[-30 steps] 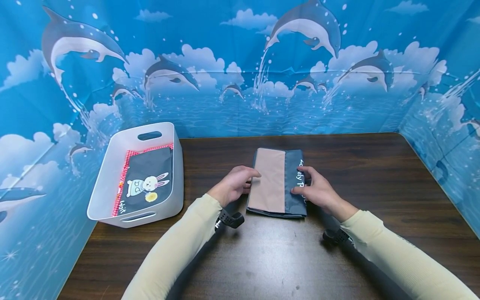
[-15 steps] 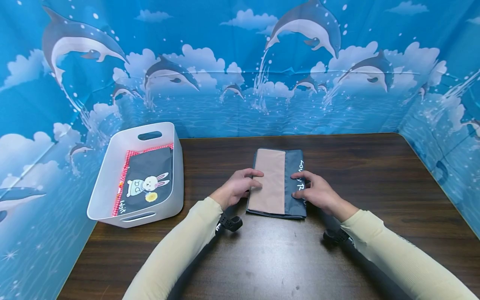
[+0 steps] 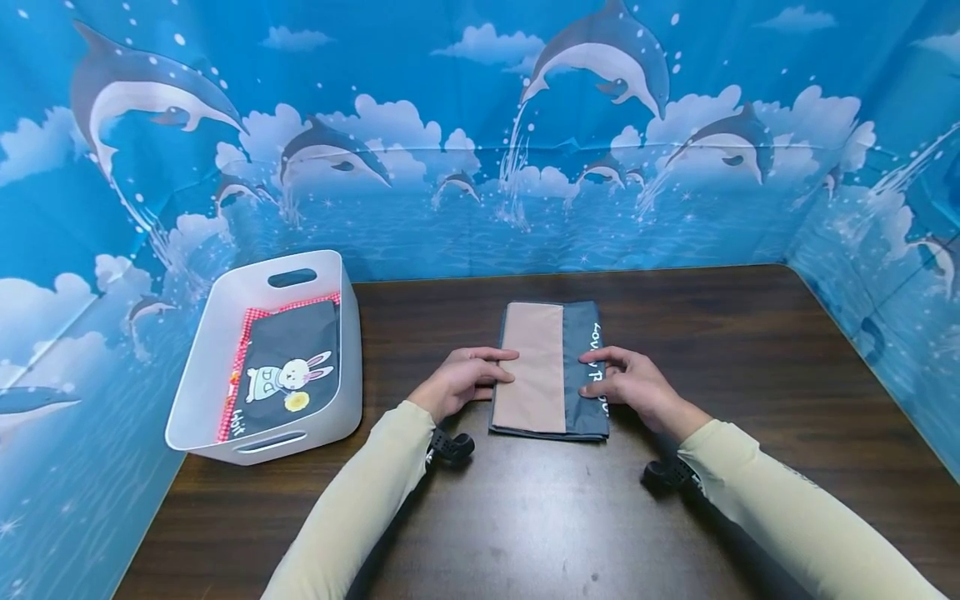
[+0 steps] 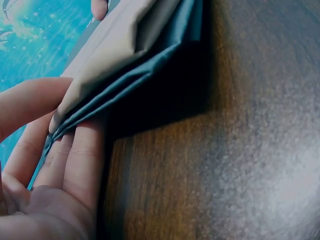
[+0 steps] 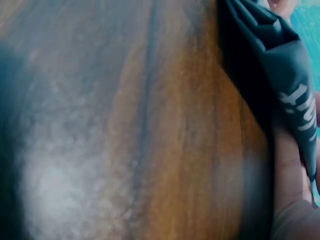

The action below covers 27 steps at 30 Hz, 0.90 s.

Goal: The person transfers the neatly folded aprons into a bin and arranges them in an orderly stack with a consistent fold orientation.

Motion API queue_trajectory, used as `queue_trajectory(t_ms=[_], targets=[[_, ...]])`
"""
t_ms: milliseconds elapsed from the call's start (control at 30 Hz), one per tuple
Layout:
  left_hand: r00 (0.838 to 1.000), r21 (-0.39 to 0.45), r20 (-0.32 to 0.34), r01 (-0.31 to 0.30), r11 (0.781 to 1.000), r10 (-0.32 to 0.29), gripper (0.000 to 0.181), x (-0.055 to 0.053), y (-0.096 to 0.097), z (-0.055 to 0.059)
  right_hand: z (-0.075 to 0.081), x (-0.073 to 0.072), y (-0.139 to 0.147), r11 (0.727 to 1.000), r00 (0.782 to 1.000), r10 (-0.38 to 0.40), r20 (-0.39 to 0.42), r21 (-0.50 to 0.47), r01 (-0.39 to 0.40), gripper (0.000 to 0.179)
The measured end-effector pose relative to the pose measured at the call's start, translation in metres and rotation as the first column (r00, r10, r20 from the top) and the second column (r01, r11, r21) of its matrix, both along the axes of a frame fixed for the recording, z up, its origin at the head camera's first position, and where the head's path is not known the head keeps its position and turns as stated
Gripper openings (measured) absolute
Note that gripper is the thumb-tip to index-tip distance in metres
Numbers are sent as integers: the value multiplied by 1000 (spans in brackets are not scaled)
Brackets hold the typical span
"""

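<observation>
A folded dark grey cloth (image 3: 581, 408) with a wide beige panel and white lettering lies on the table in front of me. My left hand (image 3: 465, 379) grips its left edge. In the left wrist view, fingers (image 4: 82, 165) reach under the folded layers (image 4: 107, 75) with another digit on top. My right hand (image 3: 630, 383) pinches the right edge, over part of the lettering. The right wrist view has fingers (image 5: 290, 165) beneath the lettered edge (image 5: 295, 95); much of that hand is out of frame. Both near corners look raised off the wood in the wrist views.
To the left stands a white plastic bin (image 3: 187, 392) with handle slots. Inside it lies a dark grey folded cloth (image 3: 300, 329) with a rabbit print, over a red checked cloth (image 3: 236, 375). A dolphin-print curtain (image 3: 420, 225) hangs behind the brown wooden table (image 3: 540, 525).
The fingers of both hands have shifted along and over the cloth's edges, the right ones further inward and nearer to me. The view has tilted slightly; the cloth stays in place.
</observation>
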<state>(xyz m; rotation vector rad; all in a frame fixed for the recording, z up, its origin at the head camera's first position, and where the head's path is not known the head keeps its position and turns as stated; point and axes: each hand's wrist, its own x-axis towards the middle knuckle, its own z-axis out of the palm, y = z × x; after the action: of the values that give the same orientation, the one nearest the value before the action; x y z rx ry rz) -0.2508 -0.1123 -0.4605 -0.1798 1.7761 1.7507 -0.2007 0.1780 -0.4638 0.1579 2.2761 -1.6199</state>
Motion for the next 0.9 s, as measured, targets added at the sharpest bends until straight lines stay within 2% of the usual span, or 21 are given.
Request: queue_trajectory(t_ms=[300,900], targets=[[1000,-24,-8,-10,1000,10,45,2,1,4,-1,0,-2,1000,1000,-22,5,1,22,55],[1000,-60,-22,-17,998,16,43,3,3,3,-1,2,-3,1000,1000,-22,-22,10,23,55]])
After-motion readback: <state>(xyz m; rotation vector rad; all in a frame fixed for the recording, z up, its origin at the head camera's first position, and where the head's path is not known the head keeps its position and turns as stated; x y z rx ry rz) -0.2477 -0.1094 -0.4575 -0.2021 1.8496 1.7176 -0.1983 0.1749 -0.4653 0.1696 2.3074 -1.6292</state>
